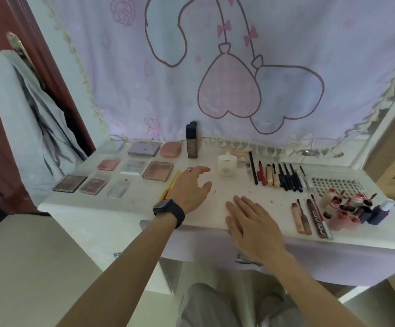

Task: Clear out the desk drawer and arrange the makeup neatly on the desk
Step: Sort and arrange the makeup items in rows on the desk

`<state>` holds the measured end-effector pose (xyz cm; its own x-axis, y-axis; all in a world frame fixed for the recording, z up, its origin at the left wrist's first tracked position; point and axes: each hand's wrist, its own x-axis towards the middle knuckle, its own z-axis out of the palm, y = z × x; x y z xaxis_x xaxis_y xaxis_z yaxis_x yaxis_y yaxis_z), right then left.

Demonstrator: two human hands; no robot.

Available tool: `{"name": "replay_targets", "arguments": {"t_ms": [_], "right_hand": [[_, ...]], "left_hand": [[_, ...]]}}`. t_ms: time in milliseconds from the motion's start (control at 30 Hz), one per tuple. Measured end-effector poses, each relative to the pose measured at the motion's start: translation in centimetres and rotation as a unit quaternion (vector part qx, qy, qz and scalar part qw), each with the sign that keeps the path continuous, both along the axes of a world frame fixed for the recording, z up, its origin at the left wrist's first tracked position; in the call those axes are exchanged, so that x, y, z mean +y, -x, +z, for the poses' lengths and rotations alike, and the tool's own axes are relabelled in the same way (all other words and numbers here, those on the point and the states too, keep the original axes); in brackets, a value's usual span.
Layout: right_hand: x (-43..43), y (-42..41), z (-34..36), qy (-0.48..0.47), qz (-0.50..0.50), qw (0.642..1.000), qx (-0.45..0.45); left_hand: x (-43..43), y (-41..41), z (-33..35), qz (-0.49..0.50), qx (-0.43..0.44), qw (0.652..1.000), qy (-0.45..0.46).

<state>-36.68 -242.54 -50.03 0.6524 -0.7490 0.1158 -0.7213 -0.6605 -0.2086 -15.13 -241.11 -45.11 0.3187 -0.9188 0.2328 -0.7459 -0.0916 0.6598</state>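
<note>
Left hand (pixel 191 187), fingers loosely curved and parted, holding nothing, over the desk (pixel 121 206) just beside thin yellow sticks (pixel 171 187); right hand (pixel 250 223) flat, fingers straight, on the front edge. Laid out in groups: palettes (pixel 158 171) to the left, pencils (pixel 283 177) to the right, glass bottle (pixel 191 143) upright at the back. Palettes are probably light, stiff and slick-lidded, best taken by opposite edges; the bottle is likely heavier and breakable, best gripped round its body

White bench (pixel 125 204), flecked with red smudges. Pale lilac hanging cloth (pixel 144 79): dark-outlined pink and pale blue heart balloons, pink bows. Tall dark brown bottle (pixel 191 147), black cap. Rounded peach compact (pixel 170 149). Flat square palettes (pixel 158 171): pinks, mauves, browns. Thin yellow pencils (pixel 171 185). Black wristwatch (pixel 169 212). Small purple bottle (pixel 378 214), white cap.
</note>
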Motion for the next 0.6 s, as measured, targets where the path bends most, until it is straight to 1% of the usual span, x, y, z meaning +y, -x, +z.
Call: {"name": "replay_targets", "arguments": {"t_ms": [167, 300, 400, 500, 600], "right_hand": [[0.2, -0.2, -0.7, 0.028, -0.002, 1.000, 0.012], [0.4, -0.3, -0.9, 0.029, -0.003, 1.000, -0.001], [0.6, -0.3, -1.0, 0.044, -0.012, 0.999, -0.017], [0.6, -0.4, -1.1, 0.057, -0.017, 0.998, -0.032], [0.5, -0.4, -1.3, 0.072, -0.020, 0.996, -0.048]], "left_hand": [[-1.7, -1.6, -0.2, 0.048, -0.026, 0.999, -0.006], [-4.9, -2.8, 1.6, 0.101, -0.036, 0.994, 0.016], [-7.3, -3.7, 3.1, 0.131, -0.057, 0.990, 0.015], [-9.1, -4.7, 3.9, 0.146, -0.060, 0.987, -0.015], [-10.3, -6.0, 3.6, 0.146, -0.102, 0.982, -0.056]]}}
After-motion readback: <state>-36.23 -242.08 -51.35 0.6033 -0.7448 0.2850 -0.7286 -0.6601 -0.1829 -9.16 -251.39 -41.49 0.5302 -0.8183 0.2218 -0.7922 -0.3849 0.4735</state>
